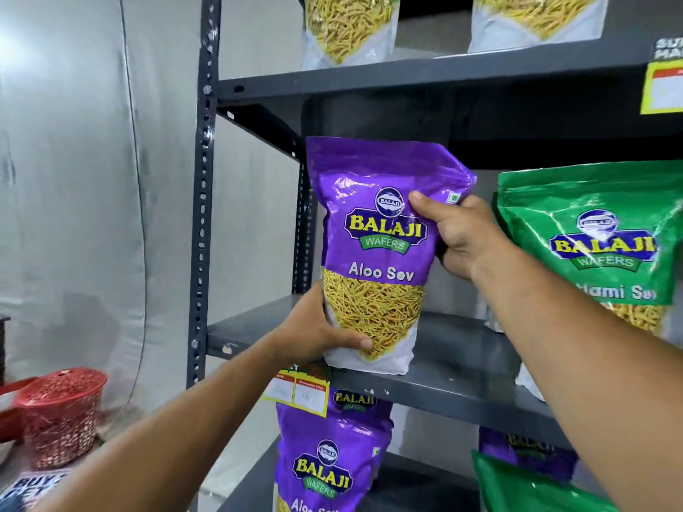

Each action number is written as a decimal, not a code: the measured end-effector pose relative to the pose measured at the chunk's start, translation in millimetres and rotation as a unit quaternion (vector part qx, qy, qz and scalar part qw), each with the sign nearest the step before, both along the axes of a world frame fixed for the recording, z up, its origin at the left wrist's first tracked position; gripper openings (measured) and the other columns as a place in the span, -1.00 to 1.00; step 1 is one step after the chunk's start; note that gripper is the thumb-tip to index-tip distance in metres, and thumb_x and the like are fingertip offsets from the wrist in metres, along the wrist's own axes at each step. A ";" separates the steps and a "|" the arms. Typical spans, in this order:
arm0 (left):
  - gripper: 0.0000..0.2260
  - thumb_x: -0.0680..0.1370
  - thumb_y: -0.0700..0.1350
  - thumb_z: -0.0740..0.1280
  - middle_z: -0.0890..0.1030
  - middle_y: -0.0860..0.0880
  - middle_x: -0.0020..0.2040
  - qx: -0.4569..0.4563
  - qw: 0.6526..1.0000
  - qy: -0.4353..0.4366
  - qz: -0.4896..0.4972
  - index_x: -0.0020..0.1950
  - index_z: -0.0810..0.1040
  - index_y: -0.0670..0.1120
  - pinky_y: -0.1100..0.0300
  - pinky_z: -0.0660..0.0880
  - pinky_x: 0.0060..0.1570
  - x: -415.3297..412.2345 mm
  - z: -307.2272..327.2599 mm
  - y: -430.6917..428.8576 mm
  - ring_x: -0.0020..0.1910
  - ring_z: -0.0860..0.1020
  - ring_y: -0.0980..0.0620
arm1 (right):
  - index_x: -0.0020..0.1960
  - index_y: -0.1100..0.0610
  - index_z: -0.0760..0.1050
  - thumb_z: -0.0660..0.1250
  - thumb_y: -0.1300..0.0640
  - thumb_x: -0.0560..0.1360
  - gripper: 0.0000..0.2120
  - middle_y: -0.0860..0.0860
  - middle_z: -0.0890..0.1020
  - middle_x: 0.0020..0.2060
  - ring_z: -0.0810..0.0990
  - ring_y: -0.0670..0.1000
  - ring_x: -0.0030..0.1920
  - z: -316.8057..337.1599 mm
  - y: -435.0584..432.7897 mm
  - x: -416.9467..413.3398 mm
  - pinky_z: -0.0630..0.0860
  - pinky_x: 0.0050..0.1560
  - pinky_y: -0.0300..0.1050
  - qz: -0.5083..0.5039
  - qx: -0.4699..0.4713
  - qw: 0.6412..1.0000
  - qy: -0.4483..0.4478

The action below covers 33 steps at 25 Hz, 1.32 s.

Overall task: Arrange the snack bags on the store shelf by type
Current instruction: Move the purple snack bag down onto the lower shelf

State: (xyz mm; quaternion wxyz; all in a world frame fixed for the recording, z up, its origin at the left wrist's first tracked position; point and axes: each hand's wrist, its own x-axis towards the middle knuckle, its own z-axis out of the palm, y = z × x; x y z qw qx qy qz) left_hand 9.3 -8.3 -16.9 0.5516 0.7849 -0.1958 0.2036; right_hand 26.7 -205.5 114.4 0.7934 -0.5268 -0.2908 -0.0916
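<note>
A purple Aloo Sev bag (380, 230) stands upright at the front left of the middle shelf (454, 382). My left hand (321, 327) grips its lower left side, thumb across the front. My right hand (462, 234) holds its upper right edge. A green sev bag (598, 245) stands to the right on the same shelf. On the shelf below stand another purple Aloo Sev bag (329, 467), a second purple bag (528, 452) further right and a green bag (525, 489) in front of it.
Two bags (347, 31) with their lower halves showing stand on the top shelf (406, 75). The dark metal upright (203, 216) frames the rack's left side. A red basket (59, 412) sits low at the left. Yellow price tags (295, 391) hang from the shelf edges.
</note>
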 end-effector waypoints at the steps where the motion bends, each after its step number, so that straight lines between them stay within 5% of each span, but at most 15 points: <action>1: -0.13 0.10 -0.08 0.70 0.67 -0.07 0.18 0.001 1.000 -0.009 0.011 0.32 0.40 -0.08 -0.15 0.51 0.28 -6.7 0.3 -2.1 0.21 0.63 -0.03 | -0.22 0.16 0.59 0.43 0.35 0.35 -0.88 0.04 0.71 -0.41 0.68 0.06 -0.34 2.1 -3.1 -10.1 0.66 -0.16 0.10 -0.007 -0.006 1.000 -0.013; 10: -0.29 0.18 -0.27 0.64 0.71 -0.08 0.12 -0.024 1.000 -0.003 -0.001 0.27 0.45 -0.15 0.08 0.60 0.15 -126.0 -29.4 -57.4 0.13 0.67 -0.02 | -0.24 0.14 0.59 0.43 0.44 0.30 -0.78 -0.05 0.70 -0.46 0.67 -0.06 -0.39 0.9 -63.0 -123.6 0.63 -0.31 -0.15 -0.024 -0.096 0.990 -0.097; 15: -0.27 0.14 -0.25 0.67 0.72 -0.01 0.04 -0.060 0.996 0.053 0.036 0.22 0.44 -0.08 0.13 0.61 0.05 -167.4 -110.8 -79.4 0.08 0.68 0.07 | -0.25 0.14 0.61 0.55 0.36 0.19 -0.78 -0.11 0.65 -0.50 0.58 -0.11 -0.41 -49.5 -97.9 -143.5 0.57 -0.26 -0.15 -0.083 -0.282 0.947 -0.126; 17: -0.26 0.13 -0.31 0.66 0.71 0.02 0.00 -0.079 0.991 0.079 0.069 0.22 0.42 -0.08 0.28 0.60 -0.04 -174.4 -154.9 -89.7 0.03 0.68 0.15 | -0.26 0.10 0.60 0.59 0.20 0.19 -0.79 -0.08 0.61 -0.47 0.51 -0.06 -0.39 -68.8 -106.6 -147.9 0.44 -0.32 -0.15 -0.144 -0.426 0.875 -0.176; 20: -0.18 0.09 -0.23 0.70 0.66 0.01 0.09 -0.088 0.982 0.125 0.112 0.24 0.39 -0.01 0.30 0.57 0.02 -175.2 -220.4 -105.6 0.11 0.65 0.08 | -0.08 0.06 0.61 0.50 0.01 0.30 -0.77 0.06 0.68 -0.22 0.60 0.12 -0.15 -102.0 -107.3 -145.8 0.43 -0.20 -0.08 -0.229 -0.689 0.614 -0.310; 21: -0.19 0.09 -0.22 0.70 0.66 0.03 0.08 -0.092 0.979 0.135 0.126 0.23 0.39 0.02 0.34 0.56 0.00 -172.6 -239.3 -109.9 0.11 0.63 0.10 | -0.04 0.02 0.60 0.45 0.00 0.35 -0.79 0.07 0.68 -0.12 0.61 0.16 -0.06 -115.4 -105.3 -142.8 0.42 -0.20 -0.09 -0.233 -0.722 0.561 -0.332; 27: -0.25 0.10 -0.23 0.68 0.63 0.13 0.07 -0.132 0.957 0.162 0.200 0.13 0.39 0.14 0.38 0.49 -0.12 -127.1 -307.0 -130.4 0.07 0.61 0.05 | -0.03 0.03 0.50 0.20 0.26 0.43 -0.79 0.13 0.64 -0.02 0.60 0.24 0.04 -192.2 -85.5 -75.6 0.42 -0.22 -0.02 -0.252 -0.785 0.425 -0.373; 33: -0.20 0.11 -0.16 0.67 0.60 0.04 0.12 -0.144 0.943 0.185 0.235 0.23 0.38 0.12 0.09 0.53 0.10 -77.0 -331.1 -135.4 0.13 0.57 -0.04 | 0.03 0.09 0.53 0.19 0.26 0.45 -0.77 0.12 0.65 0.00 0.62 0.19 0.06 -227.3 -74.0 -7.9 0.59 -0.07 0.09 -0.263 -0.793 0.429 -0.343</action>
